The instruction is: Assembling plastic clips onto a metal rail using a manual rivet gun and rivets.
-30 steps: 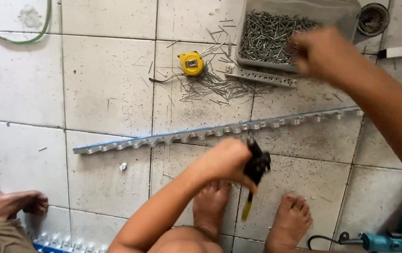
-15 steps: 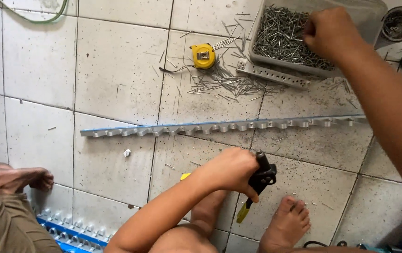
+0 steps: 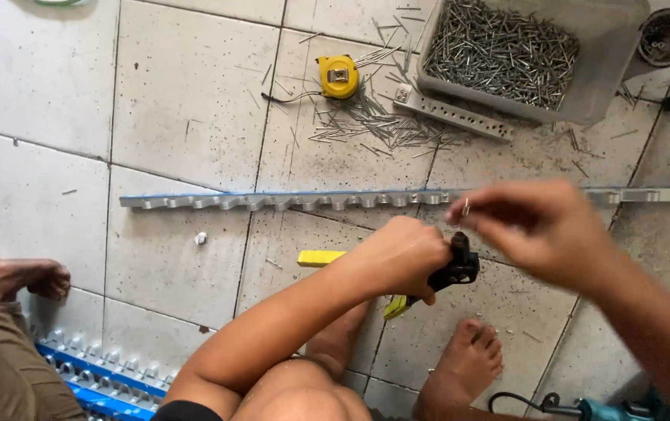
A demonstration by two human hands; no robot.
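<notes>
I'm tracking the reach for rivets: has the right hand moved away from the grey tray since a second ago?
Yes. The right hand has left the grey tray of rivets and come down past the long metal strip to the riveter in the left hand.

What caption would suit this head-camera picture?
Left hand grips a yellow-handled rivet tool while right hand brings a small rivet to it, above a notched metal strip.

The left arm comes up bare from the lower edge, bent at the elbow, and the left hand (image 3: 401, 257) is curled tight into a fist with knuckles up. The right arm comes in from the lower right corner, and the right hand (image 3: 542, 226) hovers just beside the left, blurred, thumb and forefinger pinched together at the tips
</notes>
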